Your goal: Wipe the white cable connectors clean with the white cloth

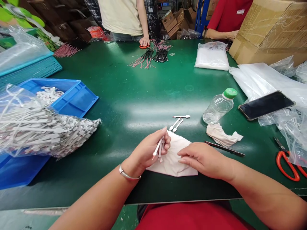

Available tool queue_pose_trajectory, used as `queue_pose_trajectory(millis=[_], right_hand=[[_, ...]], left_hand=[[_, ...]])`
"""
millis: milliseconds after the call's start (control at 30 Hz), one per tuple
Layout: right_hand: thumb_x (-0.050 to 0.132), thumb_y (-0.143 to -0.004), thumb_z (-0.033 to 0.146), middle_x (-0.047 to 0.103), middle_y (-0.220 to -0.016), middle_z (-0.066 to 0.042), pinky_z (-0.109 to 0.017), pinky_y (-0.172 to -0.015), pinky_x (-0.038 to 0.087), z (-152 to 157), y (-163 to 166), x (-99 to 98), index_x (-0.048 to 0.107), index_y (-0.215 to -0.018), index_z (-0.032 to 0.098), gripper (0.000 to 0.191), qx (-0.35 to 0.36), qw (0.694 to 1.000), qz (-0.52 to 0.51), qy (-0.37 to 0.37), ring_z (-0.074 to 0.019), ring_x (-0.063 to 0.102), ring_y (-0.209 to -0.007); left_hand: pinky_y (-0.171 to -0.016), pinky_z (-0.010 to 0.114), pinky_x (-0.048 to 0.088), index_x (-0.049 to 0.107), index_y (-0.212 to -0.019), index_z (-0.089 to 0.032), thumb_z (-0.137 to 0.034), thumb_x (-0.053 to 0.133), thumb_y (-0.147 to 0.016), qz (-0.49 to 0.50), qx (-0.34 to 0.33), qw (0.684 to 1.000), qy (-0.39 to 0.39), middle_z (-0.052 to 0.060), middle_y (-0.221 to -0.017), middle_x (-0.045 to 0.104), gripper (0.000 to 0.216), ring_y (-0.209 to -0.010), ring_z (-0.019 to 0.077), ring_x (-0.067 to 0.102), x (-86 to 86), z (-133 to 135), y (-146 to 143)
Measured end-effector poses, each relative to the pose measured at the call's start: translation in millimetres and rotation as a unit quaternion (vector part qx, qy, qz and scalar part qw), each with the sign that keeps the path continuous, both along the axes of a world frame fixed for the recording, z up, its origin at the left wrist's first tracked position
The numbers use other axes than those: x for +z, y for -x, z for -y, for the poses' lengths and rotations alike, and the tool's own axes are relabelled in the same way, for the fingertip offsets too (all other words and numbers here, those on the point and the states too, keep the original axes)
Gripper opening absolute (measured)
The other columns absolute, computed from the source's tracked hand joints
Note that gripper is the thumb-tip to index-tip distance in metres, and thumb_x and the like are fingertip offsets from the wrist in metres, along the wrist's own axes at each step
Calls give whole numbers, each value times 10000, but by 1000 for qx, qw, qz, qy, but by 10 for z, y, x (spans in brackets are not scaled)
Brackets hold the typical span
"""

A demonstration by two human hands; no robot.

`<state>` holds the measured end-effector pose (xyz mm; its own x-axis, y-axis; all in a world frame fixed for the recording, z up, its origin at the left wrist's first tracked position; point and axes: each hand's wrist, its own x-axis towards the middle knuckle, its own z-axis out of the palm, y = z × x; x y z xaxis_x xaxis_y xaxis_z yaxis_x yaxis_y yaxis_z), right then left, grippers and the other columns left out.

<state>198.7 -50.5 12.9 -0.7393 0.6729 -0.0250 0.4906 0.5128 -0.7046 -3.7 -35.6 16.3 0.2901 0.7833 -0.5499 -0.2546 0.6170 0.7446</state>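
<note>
So the left hand (pixel 151 147) has its fingers curled around a few white strips (pixel 157 150), pinkish at the lower ends. Can't count them, since the hand covers part of the bunch. The right hand (pixel 203 159) is loose, fingers relaxed and a little apart by the cloth (pixel 178 169); can't tell if they touch it. Both hands hide some of that cloth. Three loose strips (pixel 178 126) lie on the desk (pixel 115 102) just past it.

Off to the right it's pretty crowded: a dark tool (pixel 224 148) with its near side close to the right wrist, a crumpled rag (pixel 220 135), a tilted-looking bottle (pixel 217 108) with a green cap, then a phone (pixel 267 104) resting on plastic bags. The orange scissors (pixel 285 152) are partly under clear plastic and cut off by the edge of the view.

On the left, a bulging bag (pixel 48 131) of similar strips blocks part of a blue bin (pixel 79 99), and a teal basket (pixel 31 68) runs out of view behind.

Far side: a heap of wires (pixel 161 54), another person's hand (pixel 144 41) on a red-handled thing I can't make out, and a big carton (pixel 268 32) covering part of a second person.
</note>
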Motion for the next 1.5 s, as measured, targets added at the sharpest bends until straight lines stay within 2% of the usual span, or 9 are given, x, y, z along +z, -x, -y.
queue_pose_trajectory(millis=[133,233,433,567,767,967,1133,1267,1500], right_hand=[[501,-924,274,730,-941,-75,-321,-781,473,-36,-12,-43,683,-1037,174,237,-55,998,21,-34,-212,651,-869],[493,-926,235,720,-925,-78,-342,-793,483,-59,0,-72,687,-1000,167,219,-64,996,19,-56,-215,636,-873],[510,-916,190,688,-957,-107,-372,-840,480,-84,25,-138,694,-917,146,189,-76,989,6,-125,-226,596,-929],[502,-921,195,688,-893,-87,-357,-808,476,-71,34,-128,693,-897,147,199,-58,992,24,-107,-213,592,-874],[506,-918,221,682,-852,-75,-335,-782,442,-191,-218,-9,679,-849,155,197,-116,982,63,-138,-210,587,-841],[531,-884,347,666,-794,-110,-344,-697,392,-361,-632,202,680,-762,161,267,-306,901,223,-214,-265,576,-835],[599,-811,371,660,-747,-111,-296,-559,336,-397,-615,200,681,-670,174,256,-286,908,283,-114,-242,593,-758],[567,-825,278,675,-750,-114,-290,-594,369,-408,-585,181,697,-653,168,242,-274,916,272,-113,-230,606,-766],[556,-864,306,691,-907,-39,-278,-760,477,-224,-447,268,712,-961,198,213,-197,972,-129,23,-167,626,-854]], left_hand=[[-430,151,384,553,-888,-168,-293,713,-731,-50,-30,998,-16,-25,-714,572,256,-483,48,482,14,-42,87],[-460,185,368,610,-946,-173,-384,649,-790,-207,-90,965,-135,-21,-695,570,265,-507,69,463,-10,-66,105],[-724,312,430,645,-1092,-161,-300,524,-880,-576,-153,686,-418,70,-874,628,282,-814,206,570,-171,-136,-91],[-691,302,434,655,-1030,-144,-267,467,-906,-627,-195,629,-417,88,-897,631,257,-806,211,588,-255,-176,-173],[-735,307,440,651,-1023,-145,-266,471,-904,-615,-187,640,-421,87,-914,652,247,-836,213,596,-268,-203,-173],[-719,302,429,660,-955,-160,-268,451,-904,-600,-179,652,-427,87,-909,660,241,-822,214,593,-221,-202,-206],[-691,278,413,656,-922,-177,-308,467,-892,-573,-140,660,-465,61,-823,654,232,-766,187,579,-41,-58,-85],[-639,263,409,697,-883,-185,-347,571,-809,-519,-254,708,-407,42,-771,673,218,-692,173,580,31,41,78],[-647,262,407,558,-1265,-159,-444,575,-818,-398,-131,826,-377,-3,-715,579,530,-632,133,499,125,134,-6]])
